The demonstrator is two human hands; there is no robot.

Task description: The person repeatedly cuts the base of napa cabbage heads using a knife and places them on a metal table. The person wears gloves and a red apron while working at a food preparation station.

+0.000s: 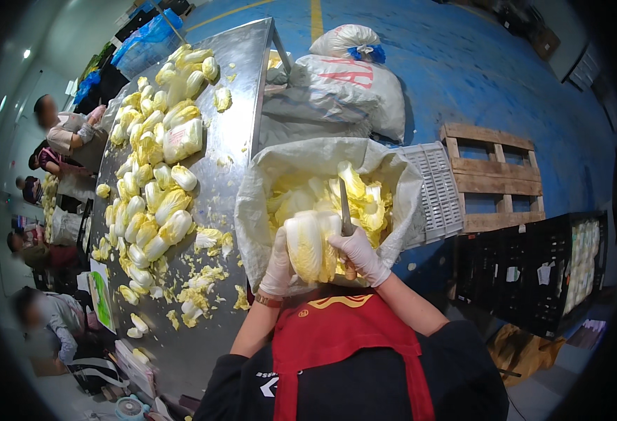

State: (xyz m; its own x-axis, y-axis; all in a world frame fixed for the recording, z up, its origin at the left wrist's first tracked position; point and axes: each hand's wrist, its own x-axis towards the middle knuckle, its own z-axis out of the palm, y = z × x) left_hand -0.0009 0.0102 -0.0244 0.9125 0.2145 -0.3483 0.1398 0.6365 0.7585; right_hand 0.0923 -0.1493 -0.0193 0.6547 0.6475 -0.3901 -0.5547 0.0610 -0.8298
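Observation:
My gloved left hand (278,270) is closed on the side of a pale yellow-white napa cabbage (303,247), held over an open white woven sack (252,210). In my gloved right hand (362,257) is a knife (344,202), its blade pointing away from me. The right thumb rests against the cabbage's right side, where a narrower whitish part shows; whether it is a separate piece I cannot tell. Loose yellow cabbage leaves (373,210) lie inside the sack below.
Left of me, a metal table (231,140) bears many napa cabbages (171,203) and leaf scraps (200,284). Full white sacks (350,91) stand beyond. A white plastic crate (431,189), a wooden pallet (498,175) and black crates (519,274) are at right. Several people work across the table.

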